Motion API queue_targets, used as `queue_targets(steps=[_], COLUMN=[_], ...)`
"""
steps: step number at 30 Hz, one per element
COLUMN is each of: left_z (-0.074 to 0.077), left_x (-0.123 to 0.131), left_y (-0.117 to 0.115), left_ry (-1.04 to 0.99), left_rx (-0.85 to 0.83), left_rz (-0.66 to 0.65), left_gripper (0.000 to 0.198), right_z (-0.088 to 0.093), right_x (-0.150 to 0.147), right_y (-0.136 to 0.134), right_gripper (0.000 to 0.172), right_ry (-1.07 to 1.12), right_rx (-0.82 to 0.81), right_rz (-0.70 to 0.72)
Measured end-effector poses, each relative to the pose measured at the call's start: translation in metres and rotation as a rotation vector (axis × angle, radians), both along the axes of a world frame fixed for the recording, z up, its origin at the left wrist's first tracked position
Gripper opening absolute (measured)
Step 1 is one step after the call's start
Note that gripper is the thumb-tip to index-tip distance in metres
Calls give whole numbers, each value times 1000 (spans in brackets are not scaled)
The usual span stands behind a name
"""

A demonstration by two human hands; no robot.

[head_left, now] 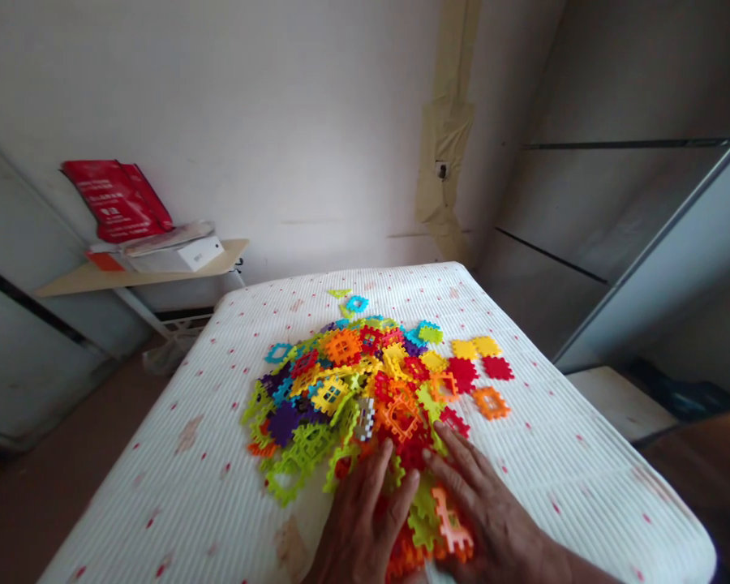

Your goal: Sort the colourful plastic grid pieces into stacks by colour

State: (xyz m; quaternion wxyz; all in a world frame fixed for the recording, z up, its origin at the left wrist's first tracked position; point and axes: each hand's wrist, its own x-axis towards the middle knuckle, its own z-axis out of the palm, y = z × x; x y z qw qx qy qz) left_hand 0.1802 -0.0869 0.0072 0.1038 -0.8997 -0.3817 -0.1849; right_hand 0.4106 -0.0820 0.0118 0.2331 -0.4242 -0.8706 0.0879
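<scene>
A heap of plastic interlocking tiles (341, 381) with notched edges covers the middle of the bed-like surface, in green, yellow, orange, red, purple and blue. Some tiles are solid squares, others have window-like cutouts. At the near side of the heap my left hand (362, 519) rests with its fingers stretched out over the tiles. My right hand (490, 507) lies opposite, fingers extended and touching the heap's right edge. Between my two hands sit green tiles (424, 515) and a light orange frame tile (452, 523). Parts of the tiles under my palms are hidden.
The tiles lie on a white ribbed cover (176, 487) with small red marks. Loose yellow and red tiles (497, 367) lie right of the heap. At the left, a small table (231, 255) holds a white box (200, 253) and a red bag (118, 199). Grey cabinets (584, 195) stand right.
</scene>
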Motion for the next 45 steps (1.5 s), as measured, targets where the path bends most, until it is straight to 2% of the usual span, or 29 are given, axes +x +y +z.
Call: queue_targets(steps=[6, 11, 17, 22, 25, 28, 32, 36, 41, 45], left_z=[8, 23, 57, 89, 102, 109, 110, 103, 86, 76], left_x=[21, 23, 11, -4, -14, -23, -37, -50, -57, -58], left_y=[17, 40, 69, 87, 97, 108, 123, 135, 139, 134], left_ry=[-168, -358, -576, -699, -730, -736, -714, -703, -682, -594], left_rx=[-73, -178, -228, -235, -245, -251, -271, -206, -118, 3], left_rz=[192, 224, 230, 301, 363, 433, 536, 627, 550, 496], left_gripper=[69, 67, 59, 56, 53, 51, 49, 47, 43, 38], right_z=[4, 20, 58, 90, 102, 106, 102, 94, 83, 78], right_x=[-16, -22, -41, -62, -75, -88, -103, -109, -104, -94], right_y=[35, 62, 99, 132, 152, 170, 190, 205, 212, 209], right_gripper=[87, 80, 73, 65, 60, 59, 52, 45, 30, 28], right_ry=[216, 393, 523, 593, 624, 618, 588, 558, 466, 409], right_rx=[-69, -160, -149, -122, -187, -199, -191, -174, -137, -26], right_rz=[-27, -71, 15, 109, 100, 85, 79, 50, -46, -111])
